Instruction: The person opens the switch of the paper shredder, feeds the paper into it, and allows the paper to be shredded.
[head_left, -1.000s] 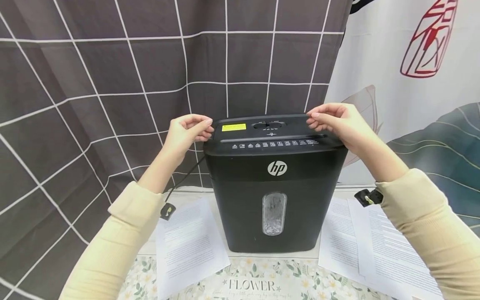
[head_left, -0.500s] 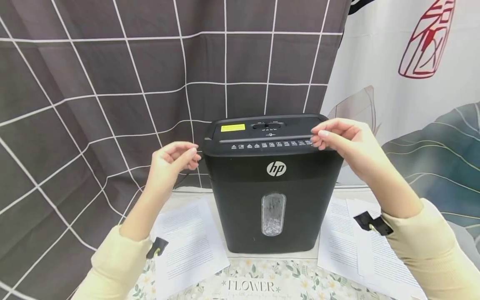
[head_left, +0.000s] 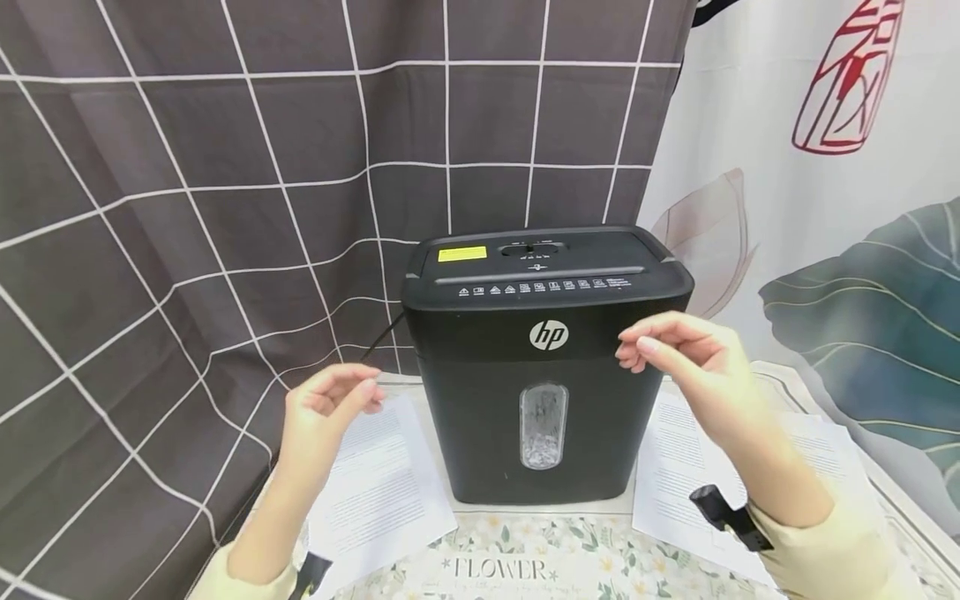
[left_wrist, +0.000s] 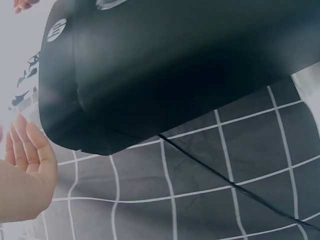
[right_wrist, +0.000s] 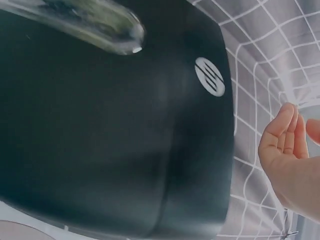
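A black HP paper shredder (head_left: 480, 375) stands upright in the middle of the head view, with a yellow label (head_left: 462, 254) on its top and an oval window (head_left: 543, 427) showing shreds inside. My left hand (head_left: 326, 417) is in the air to the left of the shredder, above a printed sheet, its fingers loosely bent and holding nothing. On the other side my right hand (head_left: 697, 367) hangs in front of the shredder's right part, fingers relaxed and free of any object. Both wrist views show the shredder's dark body close by.
Printed sheets lie on the left (head_left: 390, 500) and right (head_left: 667, 483) of the shredder. A flower-patterned mat (head_left: 510, 533) covers the table's front. Behind hangs a dark grid curtain (head_left: 300, 125); a thin black cord (left_wrist: 200, 162) runs from the shredder's left side.
Both hands have come down from beside the shredder's top toward the table, the left one also moving outward. The shredder and sheets stay where they were.
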